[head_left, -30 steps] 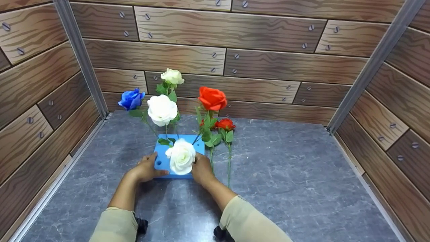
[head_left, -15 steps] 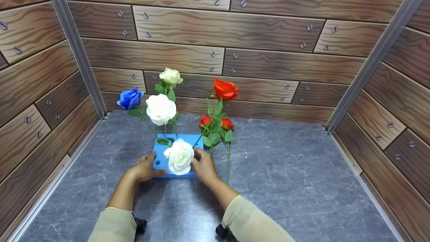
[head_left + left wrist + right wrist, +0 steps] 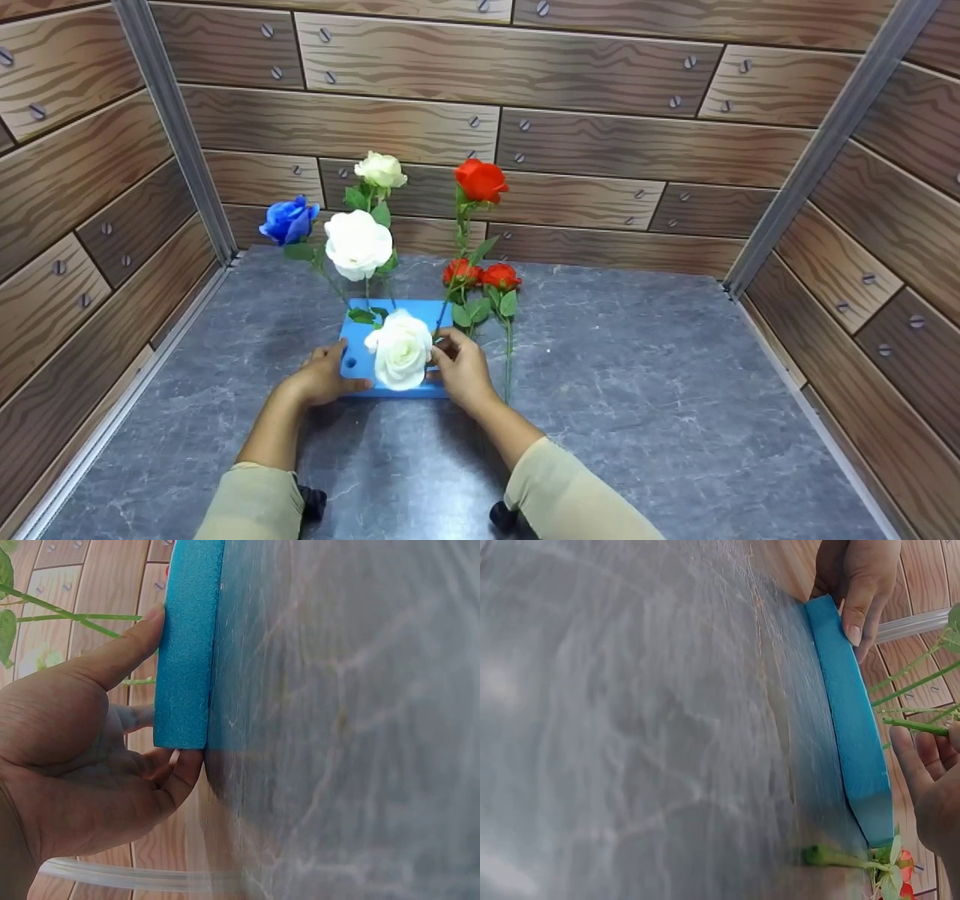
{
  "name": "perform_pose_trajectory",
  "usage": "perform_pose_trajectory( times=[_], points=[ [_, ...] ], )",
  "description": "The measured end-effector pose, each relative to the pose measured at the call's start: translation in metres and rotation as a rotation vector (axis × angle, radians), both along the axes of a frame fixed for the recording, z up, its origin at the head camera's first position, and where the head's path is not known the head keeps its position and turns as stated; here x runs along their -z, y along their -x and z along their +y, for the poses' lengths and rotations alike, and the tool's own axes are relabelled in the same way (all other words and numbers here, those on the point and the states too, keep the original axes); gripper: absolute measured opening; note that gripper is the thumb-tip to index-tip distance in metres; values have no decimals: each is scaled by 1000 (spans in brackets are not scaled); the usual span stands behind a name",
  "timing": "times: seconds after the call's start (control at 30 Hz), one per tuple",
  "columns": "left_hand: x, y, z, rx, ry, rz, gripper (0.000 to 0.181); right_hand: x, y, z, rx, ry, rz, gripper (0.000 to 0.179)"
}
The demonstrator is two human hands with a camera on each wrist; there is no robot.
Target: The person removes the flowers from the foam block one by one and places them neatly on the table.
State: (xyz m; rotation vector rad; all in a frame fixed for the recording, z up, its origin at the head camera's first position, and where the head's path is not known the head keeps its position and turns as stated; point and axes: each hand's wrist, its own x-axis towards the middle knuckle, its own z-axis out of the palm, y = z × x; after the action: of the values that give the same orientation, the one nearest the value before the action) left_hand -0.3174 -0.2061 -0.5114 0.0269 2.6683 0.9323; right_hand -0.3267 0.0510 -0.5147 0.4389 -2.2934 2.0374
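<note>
My left hand [image 3: 321,377] grips the near left corner of a blue foam block [image 3: 357,346] lying on the table. In the left wrist view, the thumb lies on its upper edge and fingers curl at its end. My right hand [image 3: 466,369] pinches the stem of a tall red rose [image 3: 481,181] above the block's right side. The right wrist view shows the cut end of this green stem [image 3: 915,725] apart from the block's top. Standing in the block are a blue rose [image 3: 289,220], a white rose [image 3: 358,244], a cream rose [image 3: 381,171] and a nearer white rose [image 3: 401,350].
Two shorter red roses, one on the left [image 3: 462,274] and one on the right [image 3: 502,277], lie just right of the block on the grey marbled table [image 3: 637,390]. A hole [image 3: 350,362] shows in the block's left side. Wood-patterned walls [image 3: 585,135] enclose the table.
The red rose in my right hand swings right, then back left, and ends more upright and higher. My right hand shifts slightly right. The left hand stays on the block.
</note>
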Motion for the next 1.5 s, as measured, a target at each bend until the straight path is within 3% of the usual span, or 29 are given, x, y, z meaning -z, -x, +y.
perform_pose_trajectory(
  times=[0.13, 0.33, 0.87, 1.5],
  points=[
    [-1, 0, 1, -8, 8, -2, 119, -8, -5, 5, -11, 12, -25, 15],
    [0, 0, 1, -12, -16, -6, 118, 6, 6, 15, -29, 35, -83, 20],
    [-2, -1, 0, 13, -14, 19, 120, 9, 10, 38, -42, 17, -97, 29],
    [-1, -1, 0, 6, -18, -4, 117, 10, 6, 53, -46, 0, -135, 34]
  ],
)
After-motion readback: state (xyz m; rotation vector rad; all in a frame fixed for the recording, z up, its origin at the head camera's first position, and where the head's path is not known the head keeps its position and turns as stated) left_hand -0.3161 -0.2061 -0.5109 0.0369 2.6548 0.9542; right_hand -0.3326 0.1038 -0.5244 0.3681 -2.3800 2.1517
